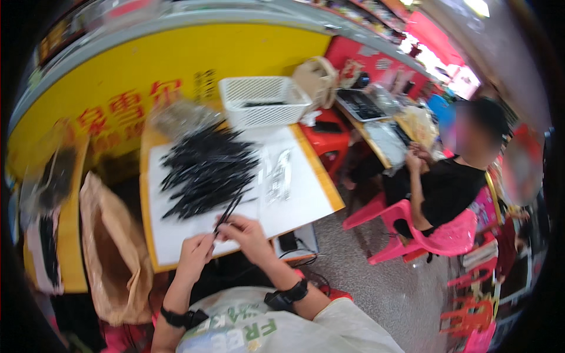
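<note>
**Your L hand [197,250] & R hand [248,238] both pinched on a black cord [232,207]**

You've got both hands nearly closed, thumbs to fingertips, just above the near edge of the surface [282,216]. The cord's lower end sits btwn your fingertips; its upper part sticks up & to the R, looks doubled. Finger detail's blurry, so can't tell exact grip.

Just beyond your hands: big pile of black strips [206,170], L-of-centre on the white top. R of it, clear plastic pkg [281,176]. At the far edge, white basket [265,116] w/ a few dark pcs inside; clear bag [183,119] to its L, behind the pile.

On your L, brown paper bag [132,235] stands open beside the surface. Off to your R, a co-worker [444,188] in black sits on a pink chair [450,238], own hands together.
</note>
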`<state>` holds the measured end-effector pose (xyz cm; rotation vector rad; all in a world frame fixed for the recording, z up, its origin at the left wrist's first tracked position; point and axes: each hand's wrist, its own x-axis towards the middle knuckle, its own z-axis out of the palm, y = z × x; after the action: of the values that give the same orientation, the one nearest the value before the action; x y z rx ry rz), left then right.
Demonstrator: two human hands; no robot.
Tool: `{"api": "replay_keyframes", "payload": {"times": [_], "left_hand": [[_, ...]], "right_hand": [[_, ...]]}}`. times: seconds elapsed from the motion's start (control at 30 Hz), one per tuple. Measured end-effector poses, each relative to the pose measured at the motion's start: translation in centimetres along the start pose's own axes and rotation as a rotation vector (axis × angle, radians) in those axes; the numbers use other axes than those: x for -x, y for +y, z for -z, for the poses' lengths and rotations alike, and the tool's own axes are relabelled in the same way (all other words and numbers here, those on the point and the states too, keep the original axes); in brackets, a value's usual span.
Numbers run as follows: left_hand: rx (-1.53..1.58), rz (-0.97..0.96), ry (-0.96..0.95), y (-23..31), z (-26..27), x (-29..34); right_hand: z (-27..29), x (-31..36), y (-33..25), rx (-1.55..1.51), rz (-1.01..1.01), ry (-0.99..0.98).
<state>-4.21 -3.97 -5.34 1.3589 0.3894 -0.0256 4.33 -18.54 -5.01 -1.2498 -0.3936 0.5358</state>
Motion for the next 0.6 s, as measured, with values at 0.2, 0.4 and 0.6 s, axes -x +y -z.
{"api": "replay_keyframes", "payload": {"times": [0.2, 0.4, 0.6], "left_hand": [[-0.15, -0.316, 0.143, 0.2, 0.8, -3.2], [-0.325, -0.404, 0.372, -0.9, 2.3, -6.7], [-0.405, -0.421, 0.446, -0.8, 2.6, -6.6]], "right_hand": [[2.4, -1.5, -5.9, 0.097, 0.074, 0.13], [10.4, -7.4, -17.4, 1.067, 0.536, 0.495], [14.8, -24.4, -23.0, 1.773, 0.734, 0.243]]}}
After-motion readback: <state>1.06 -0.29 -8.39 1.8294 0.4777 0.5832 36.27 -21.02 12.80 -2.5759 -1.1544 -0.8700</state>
